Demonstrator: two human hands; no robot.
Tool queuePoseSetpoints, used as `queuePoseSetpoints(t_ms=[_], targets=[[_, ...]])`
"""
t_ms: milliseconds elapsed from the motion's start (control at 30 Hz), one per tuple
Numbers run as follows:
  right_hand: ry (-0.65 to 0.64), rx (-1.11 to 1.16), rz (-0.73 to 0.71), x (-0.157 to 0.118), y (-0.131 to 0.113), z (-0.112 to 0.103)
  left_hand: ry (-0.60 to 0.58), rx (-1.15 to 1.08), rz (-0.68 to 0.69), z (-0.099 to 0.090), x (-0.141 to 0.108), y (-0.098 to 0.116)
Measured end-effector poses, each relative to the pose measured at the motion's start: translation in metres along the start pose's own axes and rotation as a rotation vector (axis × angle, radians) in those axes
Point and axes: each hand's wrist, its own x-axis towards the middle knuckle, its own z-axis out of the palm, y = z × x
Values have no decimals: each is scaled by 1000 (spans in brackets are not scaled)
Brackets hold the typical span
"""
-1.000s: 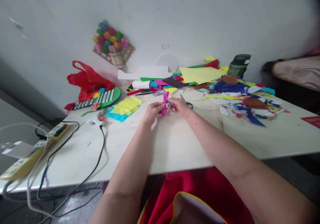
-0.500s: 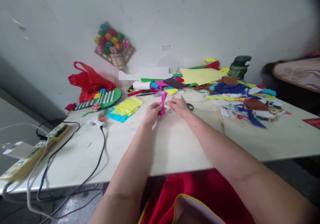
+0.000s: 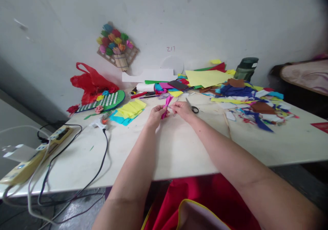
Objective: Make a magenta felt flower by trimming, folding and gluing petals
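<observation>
A piece of bright pink paper [image 3: 168, 100], gathered narrow at its middle and flaring at both ends like a bow, is pinched in my left hand [image 3: 155, 115]. Close on its right, the fingertips of my right hand [image 3: 183, 109] are pressed together at the paper's gathered middle. A thin thread-like strand [image 3: 175, 113] hangs by those fingertips; its full run is too fine to follow. Black-handled scissors [image 3: 195, 109] lie on the table just beyond my right hand.
Yellow sheets [image 3: 131, 109] on blue ones lie left, near a corded glue gun [image 3: 99, 121]. A yellow power strip [image 3: 38, 154] with cables sits at the left edge. Colourful scraps [image 3: 238, 91] cover the back right, below a dark green bottle [image 3: 246, 69]. A red bag [image 3: 91, 83] stands back left.
The pink paper has tilted slightly, its upper end leaning further right. Both hands stay in nearly the same place with their pinches kept.
</observation>
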Motion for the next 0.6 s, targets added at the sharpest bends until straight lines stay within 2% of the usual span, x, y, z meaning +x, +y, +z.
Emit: queuePoseSetpoints(t_ms=[200,433,600], targets=[[-93,-99,-38,-3,-5,2,59,-85,9,2,0,1],[-82,-183,-87,-2,-7,2,144,-7,75,6,2,0],[-144,-213,-162,-2,-5,5,215,50,98,9,7,-4]])
